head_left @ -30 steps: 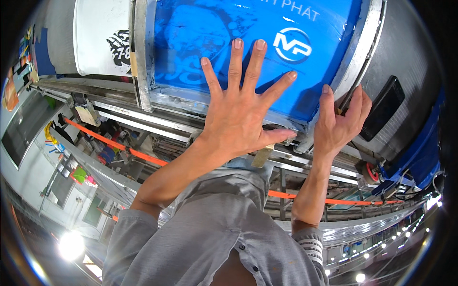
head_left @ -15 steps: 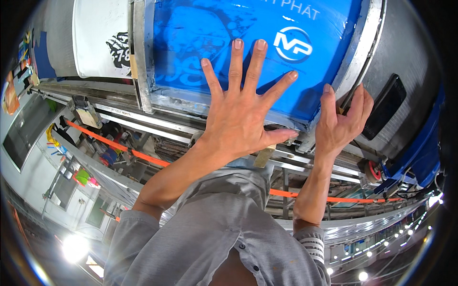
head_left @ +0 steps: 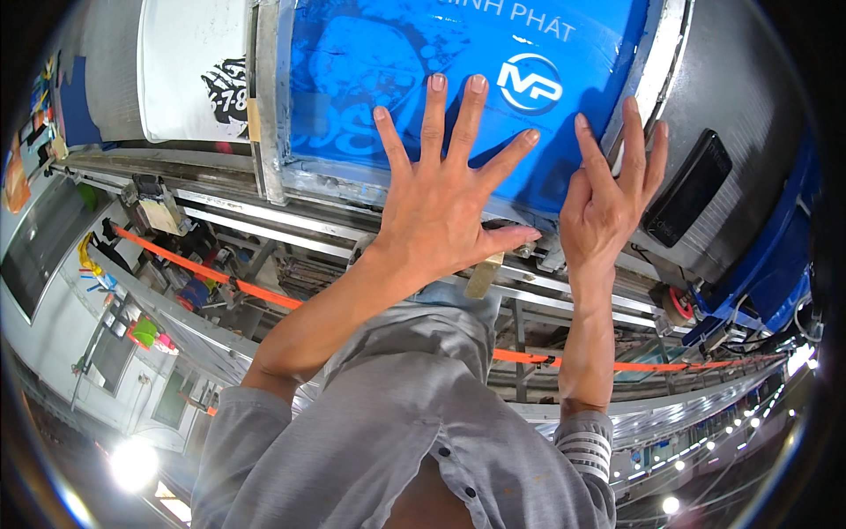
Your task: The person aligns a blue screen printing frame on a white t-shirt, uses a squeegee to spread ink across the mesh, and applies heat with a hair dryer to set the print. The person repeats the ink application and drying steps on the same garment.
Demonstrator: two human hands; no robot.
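Observation:
A blue mesh printing screen (head_left: 361,88), bearing a white round logo, sits in a metal frame (head_left: 650,66) at the top middle. My left hand (head_left: 436,198) rests spread over the screen's near part, palm across the near rail and thumb out to the right. At the frame's near right corner is my right hand (head_left: 606,203). Its fingers are stretched out and apart over the right rail, with nothing held; whether they touch the rail I cannot tell. A brass-coloured block (head_left: 484,275) shows just below my left thumb.
A black phone (head_left: 692,189) lies on the grey surface right of the frame. White fabric with a black print (head_left: 189,75) is on the left. Metal rails (head_left: 256,227) run along the near side, above an orange bar (head_left: 220,280). A blue sheet-like thing (head_left: 767,273) is at the far right.
My right hand has let go of the frame's right rail; its fingers have straightened and now point away from me. My left hand has stayed spread on the screen. The view has shifted slightly.

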